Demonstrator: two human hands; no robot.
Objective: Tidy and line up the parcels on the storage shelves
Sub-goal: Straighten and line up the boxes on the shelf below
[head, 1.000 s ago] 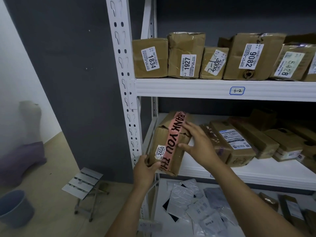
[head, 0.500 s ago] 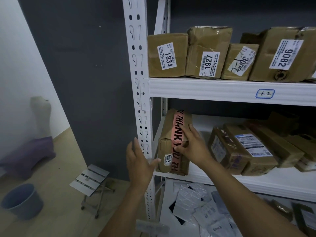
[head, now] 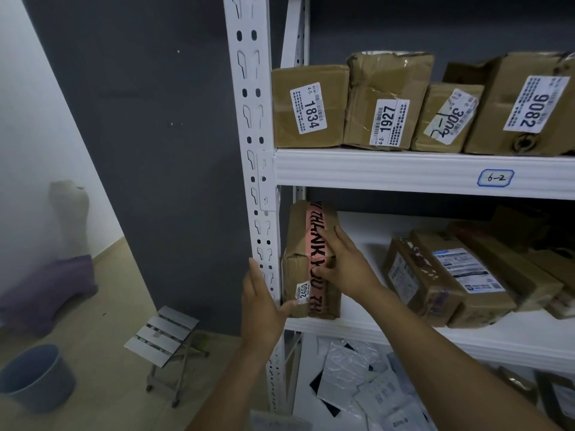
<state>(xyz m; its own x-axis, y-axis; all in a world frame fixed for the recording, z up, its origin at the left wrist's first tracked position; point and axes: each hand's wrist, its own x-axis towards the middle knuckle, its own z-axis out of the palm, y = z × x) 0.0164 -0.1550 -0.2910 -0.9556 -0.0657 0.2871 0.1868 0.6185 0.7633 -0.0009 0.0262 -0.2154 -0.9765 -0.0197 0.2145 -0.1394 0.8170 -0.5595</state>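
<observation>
While both hands touch it, the taped parcel (head: 297,241) stands upright at the left end of the middle shelf (head: 370,311).
Flat on the parcel's front lies the right hand (head: 347,264), fingers straight across its pink "THANK YOU" tape; the left hand (head: 259,306) is spread beside the white post (head: 249,119), fingers straight, thumb touching the parcel's lower left corner by the 2460 label. Neither hand closes round it. More brown parcels (head: 441,281) lie further right on the same shelf.
</observation>
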